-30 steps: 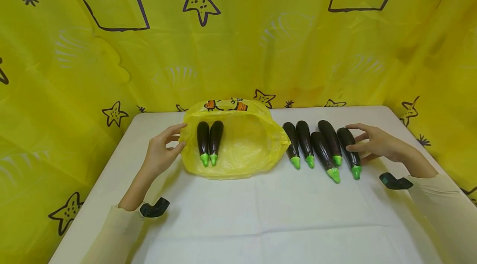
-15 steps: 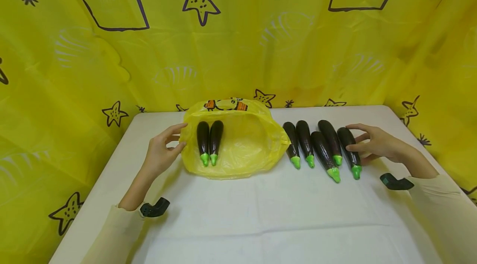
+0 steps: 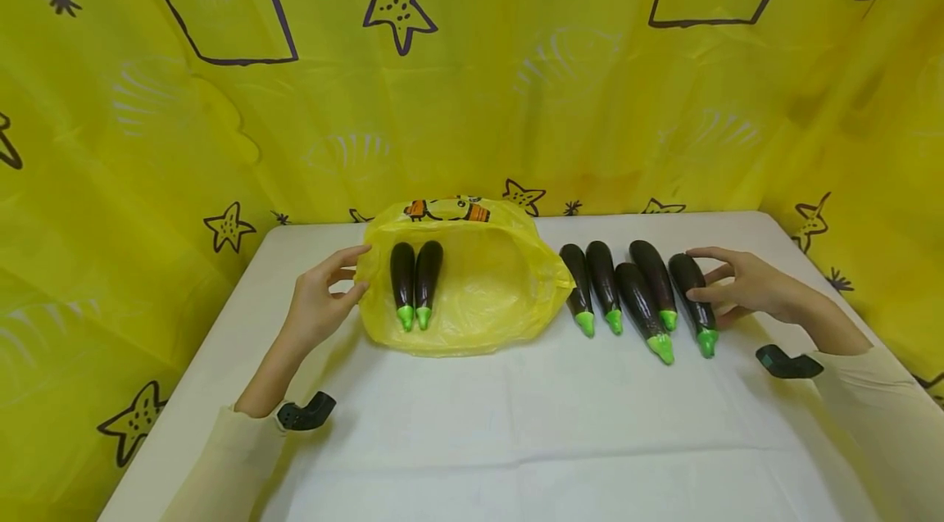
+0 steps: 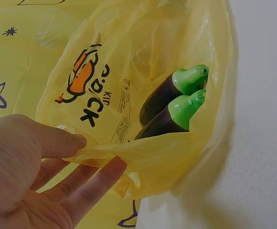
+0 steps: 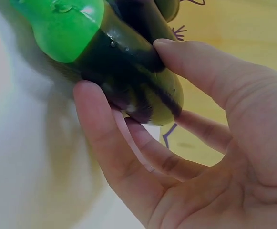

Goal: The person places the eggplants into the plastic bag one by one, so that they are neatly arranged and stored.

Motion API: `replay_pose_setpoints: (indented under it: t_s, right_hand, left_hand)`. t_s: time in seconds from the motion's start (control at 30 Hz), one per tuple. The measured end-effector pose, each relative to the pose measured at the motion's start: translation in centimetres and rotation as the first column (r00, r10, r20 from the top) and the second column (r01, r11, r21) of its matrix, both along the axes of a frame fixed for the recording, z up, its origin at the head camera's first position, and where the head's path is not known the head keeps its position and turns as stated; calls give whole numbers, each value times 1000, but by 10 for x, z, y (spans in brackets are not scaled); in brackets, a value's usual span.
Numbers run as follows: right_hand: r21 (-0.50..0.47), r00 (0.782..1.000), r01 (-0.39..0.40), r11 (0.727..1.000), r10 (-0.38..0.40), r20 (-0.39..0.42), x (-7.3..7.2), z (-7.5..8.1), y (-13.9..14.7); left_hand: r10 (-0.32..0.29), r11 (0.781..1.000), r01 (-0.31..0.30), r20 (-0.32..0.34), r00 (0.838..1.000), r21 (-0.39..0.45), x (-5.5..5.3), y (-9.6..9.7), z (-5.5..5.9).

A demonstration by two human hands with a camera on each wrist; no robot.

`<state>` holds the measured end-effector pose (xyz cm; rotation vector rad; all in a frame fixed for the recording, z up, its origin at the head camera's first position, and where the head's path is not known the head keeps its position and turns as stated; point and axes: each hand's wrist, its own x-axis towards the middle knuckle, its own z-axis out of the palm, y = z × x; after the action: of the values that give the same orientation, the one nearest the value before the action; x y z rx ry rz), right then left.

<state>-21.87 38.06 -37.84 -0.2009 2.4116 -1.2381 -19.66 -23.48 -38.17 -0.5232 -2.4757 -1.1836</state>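
A thin yellow plastic bag (image 3: 479, 292) lies with its mouth facing the front of the table, and two dark eggplants (image 3: 401, 280) with green stem ends rest side by side in it. My left hand (image 3: 320, 301) pinches the bag's left edge; in the left wrist view, the thumb (image 4: 64, 144) is on the inner side and the fingers behind. To the right of the bag, my right hand (image 3: 752, 284) holds the rightmost eggplant (image 3: 692, 301). Thumb and fingers reach round its upper part, and it lies on the table with its green end toward the front.
Several more eggplants (image 3: 640, 305) lie in a loose row between the bag and my right hand; the leftmost touches the bag's edge in this view. White cloth covers the table (image 3: 509, 424). A yellow patterned curtain (image 3: 472, 112) hangs behind and at both sides.
The head view has shifted very slightly. Both hands, the bag and the eggplants keep their places.
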Motion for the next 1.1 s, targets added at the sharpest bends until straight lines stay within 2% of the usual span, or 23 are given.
replay_pose_setpoints:
  t_s: [0.47,0.7,0.93,1.1]
  right_hand:
    - [5,995,-4,1000,4,-97,3,21,1]
    - [-24,990,5,1000,-9,-141,4,28,-3]
    - [-53,976,0,999,-12,-216,5,40,-13]
    - [-75,966,23,997,-41,-257,6,50,-23]
  left_hand:
    - [14,1000,-14,12,1000,-4,1,-1,1]
    - [7,1000,-7,-26,1000,-21,0,0,1]
    - [5,1000,-6,-36,999,-25,0,0,1]
    - [6,1000,-6,-30,1000,-21,0,0,1]
